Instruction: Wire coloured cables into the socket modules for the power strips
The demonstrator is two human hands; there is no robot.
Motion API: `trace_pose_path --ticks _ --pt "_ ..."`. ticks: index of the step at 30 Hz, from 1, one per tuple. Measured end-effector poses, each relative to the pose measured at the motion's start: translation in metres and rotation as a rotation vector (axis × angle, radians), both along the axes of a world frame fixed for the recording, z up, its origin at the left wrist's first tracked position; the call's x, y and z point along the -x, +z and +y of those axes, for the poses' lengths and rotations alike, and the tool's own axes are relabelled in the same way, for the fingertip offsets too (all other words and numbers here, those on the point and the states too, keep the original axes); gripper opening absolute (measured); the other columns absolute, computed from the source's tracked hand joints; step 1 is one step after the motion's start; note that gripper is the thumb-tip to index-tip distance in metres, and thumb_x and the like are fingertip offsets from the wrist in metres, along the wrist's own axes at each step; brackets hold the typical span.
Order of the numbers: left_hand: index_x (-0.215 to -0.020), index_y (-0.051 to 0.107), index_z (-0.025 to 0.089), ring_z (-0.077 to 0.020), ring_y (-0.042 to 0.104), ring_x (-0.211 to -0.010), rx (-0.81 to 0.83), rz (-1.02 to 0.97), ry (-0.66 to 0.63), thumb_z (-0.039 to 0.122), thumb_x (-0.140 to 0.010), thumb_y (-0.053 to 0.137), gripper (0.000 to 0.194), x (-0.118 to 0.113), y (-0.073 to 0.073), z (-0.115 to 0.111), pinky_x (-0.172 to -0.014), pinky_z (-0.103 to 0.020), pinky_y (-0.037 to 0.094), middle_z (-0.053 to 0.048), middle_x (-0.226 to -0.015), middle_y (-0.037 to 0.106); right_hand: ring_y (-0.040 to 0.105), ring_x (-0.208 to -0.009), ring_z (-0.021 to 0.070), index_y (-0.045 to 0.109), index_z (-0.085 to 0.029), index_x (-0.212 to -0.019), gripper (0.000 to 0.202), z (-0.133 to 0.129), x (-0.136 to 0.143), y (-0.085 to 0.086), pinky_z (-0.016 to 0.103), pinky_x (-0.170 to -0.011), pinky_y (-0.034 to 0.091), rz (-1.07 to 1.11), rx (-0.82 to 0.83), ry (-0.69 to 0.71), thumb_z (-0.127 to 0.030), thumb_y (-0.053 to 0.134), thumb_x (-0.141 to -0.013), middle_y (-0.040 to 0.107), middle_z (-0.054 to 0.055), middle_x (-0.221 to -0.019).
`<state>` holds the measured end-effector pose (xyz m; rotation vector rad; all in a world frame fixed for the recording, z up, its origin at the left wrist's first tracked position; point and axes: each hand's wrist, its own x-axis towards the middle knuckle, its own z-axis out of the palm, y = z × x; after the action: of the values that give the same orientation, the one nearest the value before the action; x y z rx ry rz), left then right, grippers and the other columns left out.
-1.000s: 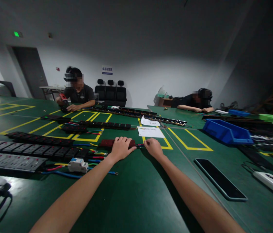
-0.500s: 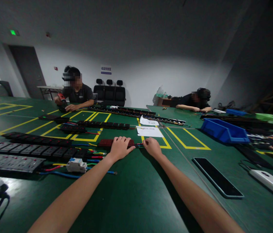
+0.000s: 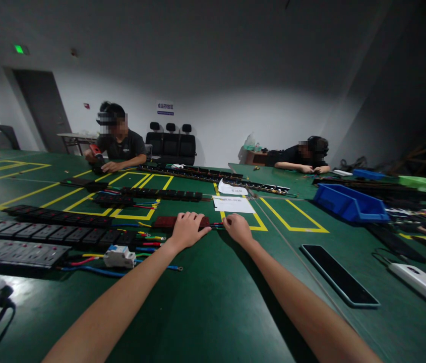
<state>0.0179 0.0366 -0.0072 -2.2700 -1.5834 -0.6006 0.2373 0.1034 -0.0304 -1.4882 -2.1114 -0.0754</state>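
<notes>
My left hand (image 3: 187,230) lies over a dark red strip (image 3: 163,222), its fingers bent across the top and the thumb along the near side. Coloured wires (image 3: 218,226) run out of the strip's right end. At those wires my right hand (image 3: 237,228) is closed, with its fingertips pinching their far ends. What exactly sits between the fingertips is partly hidden. A white paper sheet (image 3: 234,204) lies just beyond the right hand. To the left are black socket strips (image 3: 42,234) with loose wire ends and a white breaker (image 3: 119,257).
A phone (image 3: 339,275) and a white power bank (image 3: 422,285) lie at right, with a blue bin (image 3: 351,204) behind them. Long black strips (image 3: 213,177) stretch across the far table. A person across the table holds a red drill (image 3: 96,151); another leans at far right.
</notes>
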Motion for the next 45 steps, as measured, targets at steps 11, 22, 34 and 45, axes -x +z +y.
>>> trace_pose_path --ticks 11,22,34,45 --pt "-0.126 0.061 0.021 -0.0307 0.056 -0.107 0.005 -0.004 0.015 0.068 -0.094 0.039 0.061 -0.0001 -0.0018 0.0007 -0.093 -0.044 0.035 -0.013 -0.114 0.066 0.054 -0.069 0.0147 0.066 -0.017 -0.068 0.032 -0.0006 0.0011 0.0013 0.026 -0.062 0.029 -0.028 -0.005 -0.02 -0.03 0.054 -0.095 0.066 0.007 -0.076" --pt "-0.124 0.061 0.02 -0.0291 0.057 -0.104 -0.018 0.008 0.008 0.069 -0.095 0.037 0.062 -0.0002 -0.0018 0.0009 -0.091 -0.043 0.036 -0.013 -0.112 0.067 0.055 -0.071 0.0152 0.066 -0.017 -0.069 0.033 -0.0022 0.001 0.0024 0.026 -0.062 0.03 -0.014 0.0 -0.013 -0.03 0.052 -0.096 0.066 0.007 -0.078" --pt "-0.125 0.06 0.02 -0.0301 0.057 -0.106 -0.004 0.015 0.021 0.068 -0.095 0.04 0.06 -0.0007 -0.0014 0.0002 -0.092 -0.043 0.035 -0.013 -0.112 0.067 0.055 -0.071 0.0147 0.068 -0.017 -0.071 0.032 -0.0028 0.0015 0.0033 0.026 -0.062 0.029 -0.024 0.005 -0.026 -0.03 0.053 -0.096 0.067 0.007 -0.079" --pt "-0.125 0.06 0.02 -0.0293 0.057 -0.105 -0.016 0.012 0.012 0.068 -0.094 0.041 0.059 -0.0002 -0.0019 0.0021 -0.092 -0.043 0.035 -0.012 -0.112 0.067 0.056 -0.072 0.015 0.069 -0.018 -0.072 0.031 -0.0032 0.0012 0.0035 0.026 -0.062 0.03 -0.024 0.019 -0.03 -0.031 0.053 -0.096 0.067 0.007 -0.081"
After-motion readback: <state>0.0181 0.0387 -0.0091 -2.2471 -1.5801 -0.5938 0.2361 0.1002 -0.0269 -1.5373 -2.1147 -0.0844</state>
